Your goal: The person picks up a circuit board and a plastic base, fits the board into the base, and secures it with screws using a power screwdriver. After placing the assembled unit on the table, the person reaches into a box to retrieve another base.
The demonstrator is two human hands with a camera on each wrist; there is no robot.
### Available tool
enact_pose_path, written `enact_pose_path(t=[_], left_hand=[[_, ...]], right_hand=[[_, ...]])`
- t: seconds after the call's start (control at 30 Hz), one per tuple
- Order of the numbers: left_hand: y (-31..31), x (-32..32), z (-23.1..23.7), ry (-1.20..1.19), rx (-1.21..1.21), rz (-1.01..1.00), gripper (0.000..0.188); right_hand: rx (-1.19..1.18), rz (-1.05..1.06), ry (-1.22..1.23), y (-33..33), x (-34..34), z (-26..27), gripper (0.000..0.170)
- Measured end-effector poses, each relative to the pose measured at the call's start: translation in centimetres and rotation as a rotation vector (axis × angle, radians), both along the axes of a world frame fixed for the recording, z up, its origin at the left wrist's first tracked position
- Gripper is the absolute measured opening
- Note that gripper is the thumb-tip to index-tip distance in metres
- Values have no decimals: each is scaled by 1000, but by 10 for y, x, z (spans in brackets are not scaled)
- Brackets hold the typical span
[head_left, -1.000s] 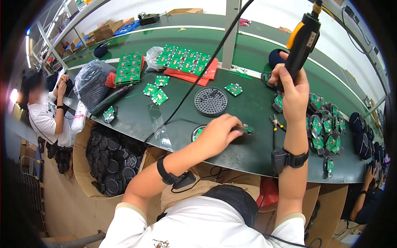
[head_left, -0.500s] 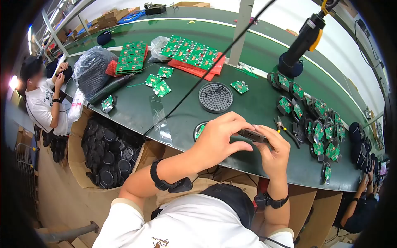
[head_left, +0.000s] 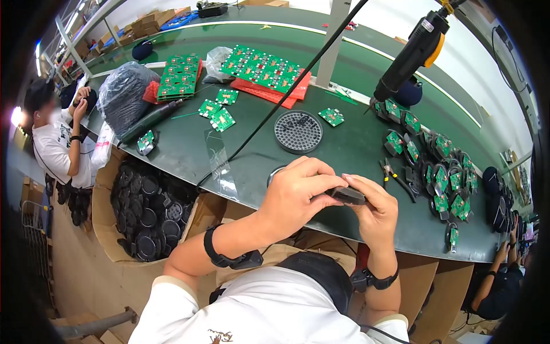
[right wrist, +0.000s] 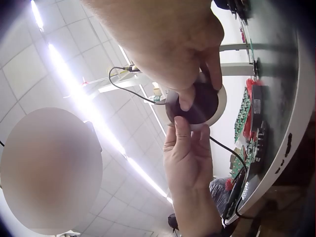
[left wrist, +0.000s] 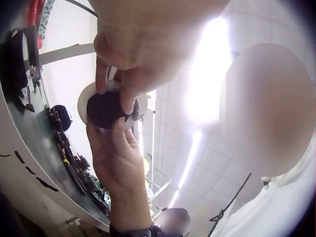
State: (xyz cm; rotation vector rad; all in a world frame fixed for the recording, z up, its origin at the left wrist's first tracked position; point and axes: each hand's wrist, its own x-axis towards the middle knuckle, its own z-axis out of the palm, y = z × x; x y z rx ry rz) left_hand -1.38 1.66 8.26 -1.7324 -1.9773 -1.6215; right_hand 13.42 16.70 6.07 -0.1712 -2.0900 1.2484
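Observation:
Both hands hold a dark, round, disc-shaped part point(head_left: 348, 196) up in front of the body, near the bench's front edge. My left hand point(head_left: 298, 192) pinches it from the left with thumb and fingers. On the other side, my right hand point(head_left: 377, 213) grips its edge. In the left wrist view the round part point(left wrist: 102, 109) shows a dark flat face between the fingertips of both hands; a paler ring surrounds it. The right wrist view has a thumb of each hand on the same face point(right wrist: 203, 106). An electric screwdriver point(head_left: 409, 54) hangs at the upper right, apart from both hands.
On the bench are a round perforated tray point(head_left: 298, 132), loose green circuit boards point(head_left: 222, 120), larger board panels point(head_left: 260, 67) and yellow-handled pliers point(head_left: 399, 180). Round parts with boards point(head_left: 441, 178) crowd the right. A black cable point(head_left: 275, 109) crosses the view. A carton point(head_left: 106, 229) holds black round parts.
My right hand has let go of the electric screwdriver, which now hangs free. It has come down to the round part that my left hand held over the bench; both hands now hold it, raised.

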Motion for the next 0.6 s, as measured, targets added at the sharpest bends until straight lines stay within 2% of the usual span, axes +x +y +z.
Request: enact_pose_path(t=[0.33, 0.4, 0.47, 0.53, 0.57, 0.6], left_hand=[[-2, 4, 2, 59, 25, -10, 38], [-2, 7, 3, 32, -2, -41, 41], [-9, 11, 11, -72, -119, 1, 46], [-22, -1, 9, 53, -147, 47, 52], [-31, -8, 5, 87, -169, 61, 55], [-38, -15, -2, 127, -190, 87, 57]], right_hand=[[-22, 13, 45, -3, 4, 1, 43], [40, -8, 16, 1, 11, 0, 42], [47, -85, -14, 4, 29, 10, 42], [140, -203, 62, 20, 61, 14, 43], [264, -317, 27, 33, 84, 18, 43], [261, -451, 28, 44, 110, 15, 43]])
